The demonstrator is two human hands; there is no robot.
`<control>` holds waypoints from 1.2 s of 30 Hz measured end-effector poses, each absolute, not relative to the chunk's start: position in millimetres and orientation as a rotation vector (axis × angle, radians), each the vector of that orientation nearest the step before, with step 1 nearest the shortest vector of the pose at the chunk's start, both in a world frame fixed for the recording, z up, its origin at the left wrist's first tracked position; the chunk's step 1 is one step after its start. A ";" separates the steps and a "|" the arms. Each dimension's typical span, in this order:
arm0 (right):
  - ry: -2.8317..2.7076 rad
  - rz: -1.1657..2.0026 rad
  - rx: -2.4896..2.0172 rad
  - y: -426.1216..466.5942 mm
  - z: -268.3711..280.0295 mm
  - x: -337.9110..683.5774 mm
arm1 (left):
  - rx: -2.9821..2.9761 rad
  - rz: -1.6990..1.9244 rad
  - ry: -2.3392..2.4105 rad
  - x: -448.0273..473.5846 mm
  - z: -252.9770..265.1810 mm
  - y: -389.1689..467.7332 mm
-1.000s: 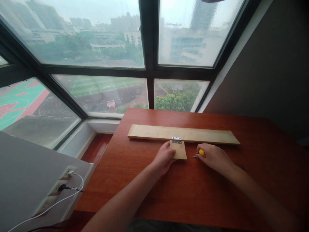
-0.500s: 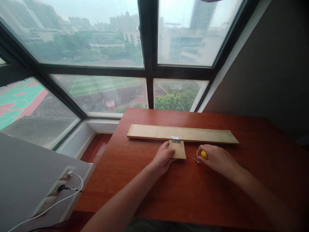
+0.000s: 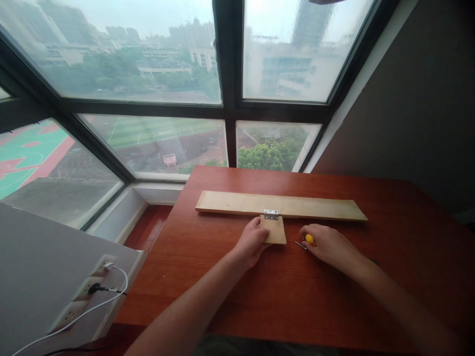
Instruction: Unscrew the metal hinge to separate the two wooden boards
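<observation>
Lower centre: left hand (image 3: 252,243) clamped on small board (image 3: 276,233), seemingly to hold hinge (image 3: 271,214) steady at long board (image 3: 237,201) | lower right: right hand (image 3: 329,242), apart, closed around yellow handle (image 3: 309,240)

Far: window frame (image 3: 229,111), trees (image 3: 270,155) and green field (image 3: 159,132) outside. Left: court (image 3: 29,151) outside; near left, sockets (image 3: 70,316), black plug (image 3: 95,288), white cable (image 3: 126,278). Right: dark wall (image 3: 408,109).
</observation>
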State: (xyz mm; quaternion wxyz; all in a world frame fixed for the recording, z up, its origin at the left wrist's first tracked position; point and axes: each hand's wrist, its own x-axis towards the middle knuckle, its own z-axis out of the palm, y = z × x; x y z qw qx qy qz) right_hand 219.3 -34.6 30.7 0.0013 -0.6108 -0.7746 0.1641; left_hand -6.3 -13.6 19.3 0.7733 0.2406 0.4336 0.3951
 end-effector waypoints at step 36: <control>-2.412 0.566 -1.863 -44.5 46.9 218.5 | 0.521 0.863 0.916 -6.2 14.4 -13.3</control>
